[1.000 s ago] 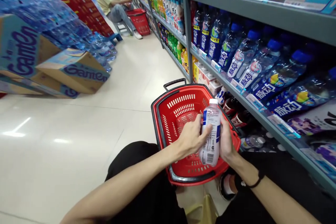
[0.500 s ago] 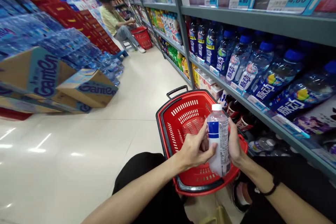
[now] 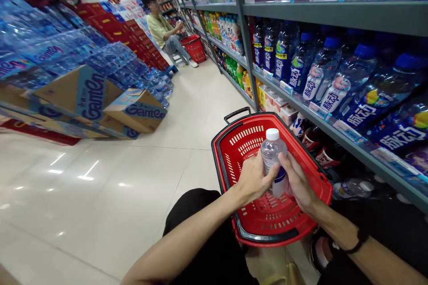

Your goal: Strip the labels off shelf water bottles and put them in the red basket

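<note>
Between left hand [image 3: 252, 176] and right hand [image 3: 299, 182], the clear bottle [image 3: 271, 150] has a white cap [image 3: 272, 134] and blue band [image 3: 280, 175]. Beneath them, the basket [image 3: 299, 149] is red, black-trimmed. To their right, shelved bottles [image 3: 334, 69] have blue caps [image 3: 365, 50].

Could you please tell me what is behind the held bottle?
Behind the bottle is the red basket, its slotted inside partly visible. What the bottle, left hand and right hand cover cannot be seen.

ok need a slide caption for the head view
Left hand and right hand hold a white-capped bottle over a red basket beside shelved drinks.
</note>
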`<state>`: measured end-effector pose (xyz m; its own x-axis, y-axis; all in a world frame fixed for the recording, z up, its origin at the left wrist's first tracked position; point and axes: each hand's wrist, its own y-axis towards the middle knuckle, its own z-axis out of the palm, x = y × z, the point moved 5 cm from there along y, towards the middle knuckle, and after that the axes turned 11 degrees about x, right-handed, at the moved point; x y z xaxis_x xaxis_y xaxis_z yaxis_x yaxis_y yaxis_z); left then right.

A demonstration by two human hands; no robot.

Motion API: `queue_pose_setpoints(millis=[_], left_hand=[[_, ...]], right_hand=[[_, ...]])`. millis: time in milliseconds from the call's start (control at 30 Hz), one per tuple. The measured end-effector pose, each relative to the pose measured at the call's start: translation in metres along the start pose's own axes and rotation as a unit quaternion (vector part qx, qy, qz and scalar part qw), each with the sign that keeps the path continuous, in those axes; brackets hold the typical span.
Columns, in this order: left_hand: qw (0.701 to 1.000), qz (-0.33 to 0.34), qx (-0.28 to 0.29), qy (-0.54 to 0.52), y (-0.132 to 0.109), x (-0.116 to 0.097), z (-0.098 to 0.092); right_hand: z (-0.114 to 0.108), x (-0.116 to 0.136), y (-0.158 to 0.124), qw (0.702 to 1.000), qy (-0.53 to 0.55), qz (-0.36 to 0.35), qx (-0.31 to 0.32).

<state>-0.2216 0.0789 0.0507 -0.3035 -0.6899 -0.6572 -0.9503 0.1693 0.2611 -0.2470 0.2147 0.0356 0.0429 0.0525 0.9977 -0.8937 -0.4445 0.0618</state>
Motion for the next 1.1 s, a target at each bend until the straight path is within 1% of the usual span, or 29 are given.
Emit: queue_pose_setpoints(millis=[67,133,200,300,467,667,767,900,1000,1100], left_hand=[[0.999,-0.018,0.007,-0.032,0.0,0.002,-0.002],[0.998,-0.024,0.014,-0.061,0.0,0.003,-0.004],[0.997,-0.012,0.017,-0.08,0.001,0.002,-0.007],[0.995,0.025,0.02,-0.1,0.003,0.001,-0.011],[0.993,0.062,0.026,-0.097,0.006,0.001,-0.011],[0.991,0.08,0.041,-0.1,0.006,0.0,-0.009],[0.985,0.105,0.069,-0.117,0.007,0.001,-0.01],[0.969,0.144,0.107,-0.167,0.009,-0.001,-0.014],[0.963,0.161,0.11,-0.188,0.01,-0.003,-0.017],[0.96,0.164,0.121,-0.192,0.01,-0.004,-0.018]], right_hand=[[0.005,0.0,-0.002,0.998,0.04,0.013,0.037],[0.009,0.005,-0.004,0.996,0.071,0.002,0.062],[0.009,0.011,-0.005,0.995,0.071,-0.013,0.076],[0.006,0.015,-0.007,0.995,0.04,-0.027,0.082],[-0.002,0.013,-0.008,0.997,0.019,-0.023,0.069],[-0.002,0.016,-0.01,0.997,0.021,-0.032,0.062],[-0.003,0.019,-0.013,0.998,-0.012,-0.049,0.037],[-0.005,0.021,-0.018,0.992,-0.086,-0.092,-0.004],[-0.004,0.02,-0.021,0.987,-0.108,-0.118,-0.009],[-0.003,0.018,-0.022,0.987,-0.096,-0.126,0.0]])
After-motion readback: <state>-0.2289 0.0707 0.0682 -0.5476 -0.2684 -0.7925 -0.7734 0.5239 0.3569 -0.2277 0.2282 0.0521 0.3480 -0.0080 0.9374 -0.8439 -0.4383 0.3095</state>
